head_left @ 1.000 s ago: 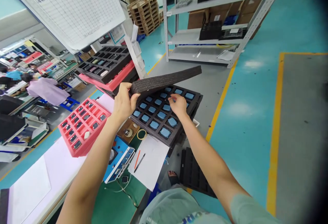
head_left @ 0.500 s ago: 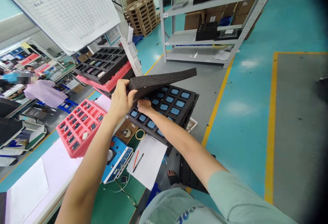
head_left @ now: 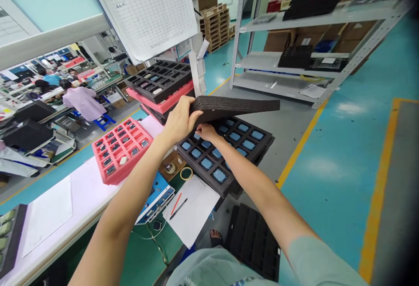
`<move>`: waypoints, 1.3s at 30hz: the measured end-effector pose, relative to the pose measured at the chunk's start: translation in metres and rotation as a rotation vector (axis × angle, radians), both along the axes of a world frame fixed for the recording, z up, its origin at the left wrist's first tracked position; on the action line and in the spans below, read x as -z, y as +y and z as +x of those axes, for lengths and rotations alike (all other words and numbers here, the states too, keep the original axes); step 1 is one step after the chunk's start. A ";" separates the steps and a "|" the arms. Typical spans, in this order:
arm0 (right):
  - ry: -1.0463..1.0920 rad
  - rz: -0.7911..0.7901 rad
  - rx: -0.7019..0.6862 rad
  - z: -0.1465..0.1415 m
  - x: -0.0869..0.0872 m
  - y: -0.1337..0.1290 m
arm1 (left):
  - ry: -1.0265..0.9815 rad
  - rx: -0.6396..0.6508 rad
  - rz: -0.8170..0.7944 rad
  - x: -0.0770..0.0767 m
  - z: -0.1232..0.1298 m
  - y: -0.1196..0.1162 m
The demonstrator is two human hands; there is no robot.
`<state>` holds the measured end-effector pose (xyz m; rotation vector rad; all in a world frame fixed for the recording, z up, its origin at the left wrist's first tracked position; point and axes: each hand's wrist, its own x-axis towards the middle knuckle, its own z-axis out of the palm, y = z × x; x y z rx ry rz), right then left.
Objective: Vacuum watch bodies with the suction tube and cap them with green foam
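My left hand (head_left: pixel 180 120) grips the near left corner of a black foam tray (head_left: pixel 235 106), thumb below and fingers on top, holding it tilted. Beneath it lies another black foam tray (head_left: pixel 214 184) whose compartments hold blue pieces (head_left: pixel 219 175). My right hand (head_left: pixel 207 132) is over the left part of this lower tray, under the raised one. Its fingers are curled together; what they hold, if anything, is hidden.
A pink tray (head_left: pixel 119 150) of small dark parts sits on the bench at left. Stacked trays (head_left: pixel 160 80) stand behind it. Paper with pens (head_left: pixel 193 207), a blue device (head_left: pixel 156 196) and a metal shelf (head_left: pixel 284 89) are around. A person (head_left: pixel 83 100) sits far left.
The view has swung left, so the scene sits further right. My left hand still grips the upper tray, and my right hand remains over the lower tray, its fingers more visible.
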<state>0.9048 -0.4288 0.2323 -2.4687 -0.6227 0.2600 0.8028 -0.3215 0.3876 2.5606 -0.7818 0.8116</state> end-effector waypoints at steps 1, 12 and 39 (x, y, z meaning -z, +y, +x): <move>0.008 0.006 -0.024 0.001 0.000 0.004 | 0.004 -0.004 -0.001 -0.001 0.001 0.000; 0.007 0.296 0.146 -0.013 0.014 0.001 | -0.008 0.007 0.008 0.001 0.003 0.003; -0.036 1.040 1.061 -0.053 0.078 -0.158 | 0.121 0.168 -0.140 0.228 -0.133 -0.047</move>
